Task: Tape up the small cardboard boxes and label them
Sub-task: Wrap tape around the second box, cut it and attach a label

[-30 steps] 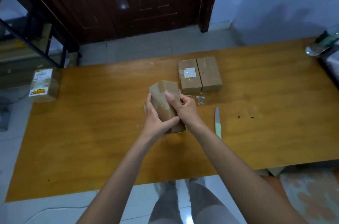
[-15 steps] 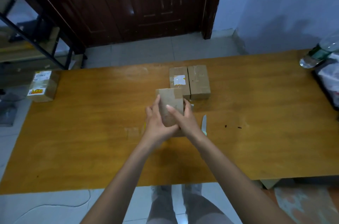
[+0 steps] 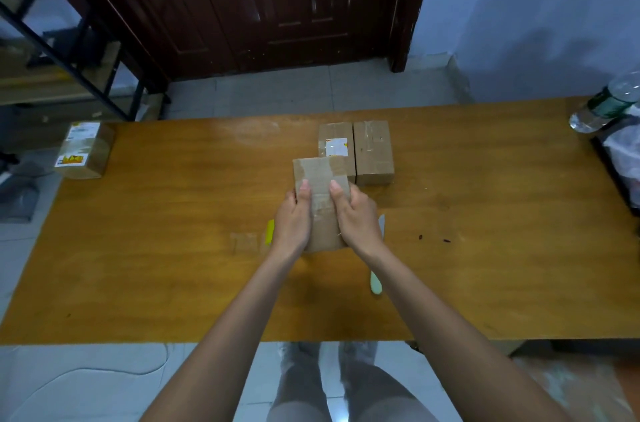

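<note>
Cardboard box (image 3: 320, 179) sits mid-counter, held from both sides — the left hand (image 3: 292, 222) grips its left edge, the right hand (image 3: 356, 219) its right, thumbs pressed on the taped top. Just beyond it, two more boxes (image 3: 356, 151) stand touching each other. A knife (image 3: 375, 283) lies right of the held box; a labelled parcel (image 3: 83, 150) sits at the counter (image 3: 485, 248) far-left corner.

Both bare forearms reach forward and converge over the table. The left hand (image 3: 292, 222) and right hand (image 3: 356, 219) clasp a box (image 3: 320, 176) from either side, thumbs laid along its top, fingers seemingly curled behind it.
</note>
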Demonstrator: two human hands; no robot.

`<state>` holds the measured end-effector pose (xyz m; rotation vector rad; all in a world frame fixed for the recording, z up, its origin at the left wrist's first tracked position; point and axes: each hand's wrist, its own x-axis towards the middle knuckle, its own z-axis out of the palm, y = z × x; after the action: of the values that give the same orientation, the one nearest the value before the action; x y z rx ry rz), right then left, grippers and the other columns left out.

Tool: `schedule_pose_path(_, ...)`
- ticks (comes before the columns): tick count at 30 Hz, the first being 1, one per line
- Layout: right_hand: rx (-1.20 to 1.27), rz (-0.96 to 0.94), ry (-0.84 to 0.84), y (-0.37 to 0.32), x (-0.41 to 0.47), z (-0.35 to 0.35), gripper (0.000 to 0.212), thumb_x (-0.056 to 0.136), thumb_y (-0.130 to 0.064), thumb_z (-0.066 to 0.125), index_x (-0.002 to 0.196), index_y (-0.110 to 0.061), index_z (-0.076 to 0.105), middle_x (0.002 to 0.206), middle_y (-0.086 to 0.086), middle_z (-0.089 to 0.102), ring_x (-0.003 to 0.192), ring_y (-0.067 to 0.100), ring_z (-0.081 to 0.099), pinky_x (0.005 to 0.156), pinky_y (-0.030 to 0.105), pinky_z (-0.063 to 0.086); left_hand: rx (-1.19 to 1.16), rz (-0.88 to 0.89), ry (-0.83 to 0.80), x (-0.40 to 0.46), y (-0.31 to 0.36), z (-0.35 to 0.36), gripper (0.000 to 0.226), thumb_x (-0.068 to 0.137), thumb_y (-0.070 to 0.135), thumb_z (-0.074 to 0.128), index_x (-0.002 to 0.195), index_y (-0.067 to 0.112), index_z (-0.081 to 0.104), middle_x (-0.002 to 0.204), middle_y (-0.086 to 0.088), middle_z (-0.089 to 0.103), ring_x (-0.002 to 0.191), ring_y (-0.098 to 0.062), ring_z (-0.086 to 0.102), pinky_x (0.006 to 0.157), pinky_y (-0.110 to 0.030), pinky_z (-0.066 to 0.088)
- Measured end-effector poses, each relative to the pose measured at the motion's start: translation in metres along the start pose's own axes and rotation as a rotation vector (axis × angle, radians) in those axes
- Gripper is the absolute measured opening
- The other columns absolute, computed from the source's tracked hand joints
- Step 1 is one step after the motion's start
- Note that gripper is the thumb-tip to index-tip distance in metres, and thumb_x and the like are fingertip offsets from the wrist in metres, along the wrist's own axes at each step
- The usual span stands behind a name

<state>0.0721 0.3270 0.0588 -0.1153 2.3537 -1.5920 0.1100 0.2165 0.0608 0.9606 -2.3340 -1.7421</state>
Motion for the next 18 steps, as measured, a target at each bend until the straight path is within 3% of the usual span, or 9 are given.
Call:
schedule_pose_path(2, -0.011, 0.030, 0.000, 0.002, 0.000, 0.002, 0.045, 0.103, -0.042, 0.031, 0.102, -0.012, 0.064, 0.101, 0.005, 0.069, 0.093, 0.018, 0.062, 0.078, 0.032, 0.048, 0.009, -0.024, -0.014, -0.002, 0.002, -0.004, 0.056, 0.104, 0.047, 0.023, 0.116, 0.011, 0.065, 0.118, -0.006, 0.068, 0.103, -0.019, 0.064, 0.089, -0.029, 0.051)
schedule_pose_path(4, 0.015, 0.096, -0.016, 0.002, -0.002, 0.006, 0.052, 0.104, -0.041, 0.024, 0.100, -0.009, 0.064, 0.099, 0.008, 0.068, 0.093, 0.020, 0.062, 0.080, 0.035, 0.049, 0.050, -0.034, -0.044, -0.001, 0.003, -0.010, 0.061, 0.102, 0.053, 0.019, 0.113, 0.014, 0.065, 0.117, 0.000, 0.066, 0.106, -0.018, 0.061, 0.090, -0.033, 0.048)
schedule_pose_path(6, 0.087, 0.134, -0.040, 0.000, -0.004, 0.011, 0.052, 0.104, -0.043, 0.024, 0.101, -0.012, 0.065, 0.093, 0.002, 0.068, 0.089, 0.014, 0.063, 0.072, 0.023, 0.050, 0.118, -0.058, -0.041, 0.002, 0.001, -0.016, 0.058, 0.097, 0.062, 0.032, 0.113, 0.014, 0.059, 0.114, 0.002, 0.064, 0.101, -0.017, 0.061, 0.084, -0.033, 0.048)
schedule_pose_path(8, 0.100, 0.108, -0.060, -0.006, -0.005, 0.015, 0.046, 0.100, -0.050, 0.034, 0.105, -0.018, 0.067, 0.090, -0.008, 0.067, 0.083, 0.002, 0.062, 0.055, 0.007, 0.042, 0.061, -0.123, -0.050, 0.003, -0.003, -0.022, 0.062, 0.089, 0.065, 0.050, 0.121, 0.012, 0.054, 0.115, 0.000, 0.064, 0.099, -0.016, 0.063, 0.083, -0.036, 0.053)
schedule_pose_path(9, 0.080, 0.080, -0.074, -0.008, -0.005, 0.018, 0.043, 0.097, -0.052, 0.041, 0.109, -0.020, 0.067, 0.093, -0.009, 0.068, 0.084, 0.001, 0.062, 0.054, 0.005, 0.040, 0.013, -0.142, -0.056, 0.004, -0.005, -0.025, 0.061, 0.087, 0.062, 0.056, 0.123, 0.012, 0.055, 0.115, -0.001, 0.065, 0.099, -0.016, 0.064, 0.083, -0.037, 0.055)
schedule_pose_path(11, 0.045, 0.037, -0.096, -0.011, -0.004, 0.024, 0.040, 0.094, -0.051, 0.050, 0.115, -0.021, 0.066, 0.101, -0.006, 0.070, 0.089, 0.005, 0.064, 0.062, 0.011, 0.046, -0.052, -0.133, -0.072, 0.005, -0.009, -0.033, 0.052, 0.090, 0.054, 0.059, 0.123, 0.013, 0.058, 0.115, -0.003, 0.068, 0.099, -0.017, 0.066, 0.084, -0.036, 0.056)
schedule_pose_path(14, 0.022, -0.011, -0.062, -0.014, -0.008, 0.038, 0.037, 0.096, -0.044, 0.051, 0.119, -0.019, 0.063, 0.105, -0.004, 0.070, 0.091, 0.007, 0.065, 0.072, 0.021, 0.053, -0.081, -0.055, -0.100, 0.008, -0.014, -0.047, 0.041, 0.096, 0.043, 0.054, 0.122, 0.012, 0.061, 0.113, -0.003, 0.069, 0.097, -0.013, 0.067, 0.071, -0.019, 0.054)
schedule_pose_path(16, -0.032, -0.027, 0.003, -0.016, -0.011, 0.050, 0.037, 0.098, -0.043, 0.046, 0.116, -0.016, 0.064, 0.101, -0.001, 0.070, 0.087, 0.009, 0.065, 0.068, 0.018, 0.050, -0.042, -0.020, -0.101, 0.012, -0.016, -0.057, 0.040, 0.099, 0.040, 0.049, 0.122, 0.009, 0.060, 0.114, -0.005, 0.069, 0.100, -0.016, 0.066, 0.077, -0.025, 0.053)
schedule_pose_path(18, -0.069, -0.006, 0.064, -0.019, -0.012, 0.063, 0.043, 0.101, -0.043, 0.039, 0.103, -0.011, 0.067, 0.090, 0.003, 0.071, 0.080, 0.016, 0.066, 0.066, 0.028, 0.052, -0.015, -0.008, -0.116, 0.015, -0.017, -0.068, 0.041, 0.101, 0.039, 0.045, 0.122, 0.007, 0.059, 0.116, -0.007, 0.068, 0.104, -0.020, 0.065, 0.088, -0.036, 0.053)
